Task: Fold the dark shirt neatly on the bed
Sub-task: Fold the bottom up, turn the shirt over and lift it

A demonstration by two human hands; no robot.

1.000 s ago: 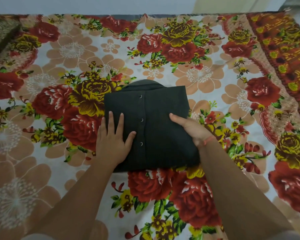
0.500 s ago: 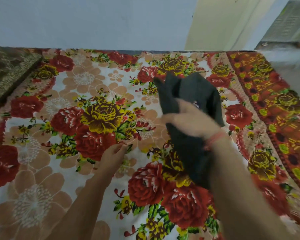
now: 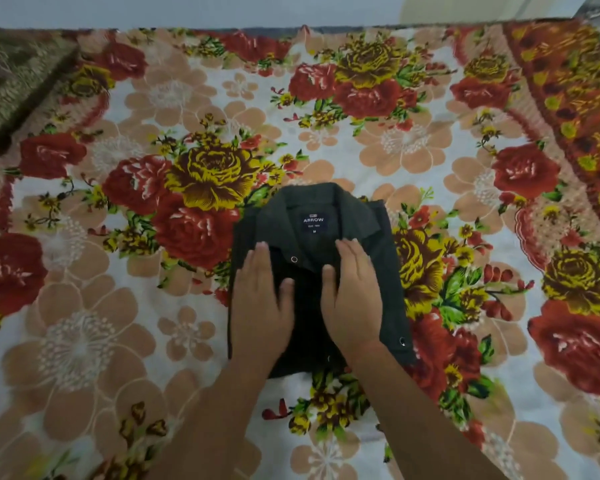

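Observation:
The dark shirt [image 3: 385, 258] lies folded into a compact rectangle on the flowered bed sheet [image 3: 118, 306], collar side up, with its neck label and snap buttons showing. My left hand [image 3: 260, 299] rests flat on the shirt's left half, fingers together and pointing away from me. My right hand [image 3: 352, 292] lies flat on the middle of the shirt, just right of the snap placket. Both palms press on the cloth and neither grips it. The shirt's near edge is partly hidden by my wrists.
A brown patterned blanket or pillow [image 3: 11, 74] lies at the bed's far left corner. The sheet's dark red border [image 3: 575, 98] runs along the right side. A pale wall [image 3: 187, 8] stands behind the bed's far edge.
Half a second ago my right hand held the folded shirt up in the air. Now the shirt lies turned over, collar side up, and both hands rest flat on it.

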